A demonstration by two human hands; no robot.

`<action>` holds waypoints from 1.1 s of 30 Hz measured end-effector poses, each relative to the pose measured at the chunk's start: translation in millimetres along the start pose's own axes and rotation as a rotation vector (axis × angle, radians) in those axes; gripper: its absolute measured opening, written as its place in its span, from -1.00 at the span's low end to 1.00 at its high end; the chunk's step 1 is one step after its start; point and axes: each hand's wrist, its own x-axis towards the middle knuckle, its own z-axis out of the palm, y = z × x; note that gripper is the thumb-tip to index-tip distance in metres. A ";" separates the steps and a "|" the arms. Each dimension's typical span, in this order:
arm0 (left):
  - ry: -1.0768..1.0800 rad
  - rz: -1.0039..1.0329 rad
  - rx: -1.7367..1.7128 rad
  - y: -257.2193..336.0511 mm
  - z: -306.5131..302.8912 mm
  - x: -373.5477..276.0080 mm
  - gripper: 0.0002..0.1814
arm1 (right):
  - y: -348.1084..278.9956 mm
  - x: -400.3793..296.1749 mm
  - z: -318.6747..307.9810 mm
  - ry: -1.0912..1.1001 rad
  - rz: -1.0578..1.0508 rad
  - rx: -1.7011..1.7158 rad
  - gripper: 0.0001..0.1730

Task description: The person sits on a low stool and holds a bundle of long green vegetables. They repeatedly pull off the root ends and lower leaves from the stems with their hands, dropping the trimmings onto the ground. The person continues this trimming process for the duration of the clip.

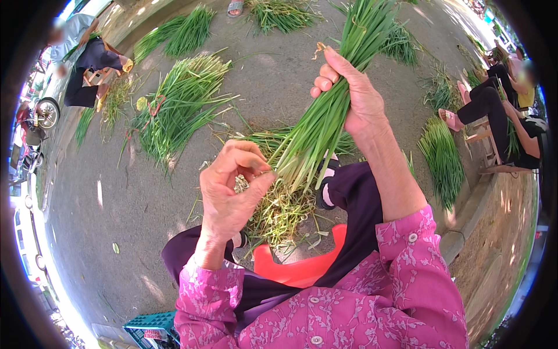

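Observation:
My right hand [355, 94] grips a thick bunch of garlic chives [314, 122] around its middle. The green leaves fan out past the fist, and the pale stem ends point down towards my lap. A dry brown leaf [319, 49] sticks out by the right thumb. At the lower left edge of the bunch, thumb and forefinger of my left hand [237, 185] pinch at a thin stem end, mostly hidden by the fingertips. Below both hands lies a heap of yellowed leaf trimmings [281, 213] on the pavement. More chives [261, 141] lie just beyond it, partly covered by the held bunch.
A red plastic stool [301, 270] shows between my knees. Piles of chives lie ahead left [178, 104] and right [442, 161]. Seated people are at the left [93, 54] and right [488, 100]. A green crate [150, 323] stands at lower left, and a kerb [462, 222] runs along the right.

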 end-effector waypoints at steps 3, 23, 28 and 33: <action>-0.024 0.210 0.344 3.1 7.0 0.3 -0.76 | 1.6 -1.1 2.8 0.012 0.017 -0.020 -0.84; 0.111 0.236 0.508 -2.8 22.4 4.1 -0.80 | 13.5 -6.4 12.0 -0.046 0.063 0.018 -0.76; 0.152 0.235 0.470 -2.2 21.4 2.5 -0.86 | 11.9 -5.6 12.5 0.004 0.056 0.001 -0.77; 0.114 0.258 0.513 -1.1 15.9 0.8 -0.87 | 6.4 -2.8 6.8 0.049 0.041 -0.022 -0.75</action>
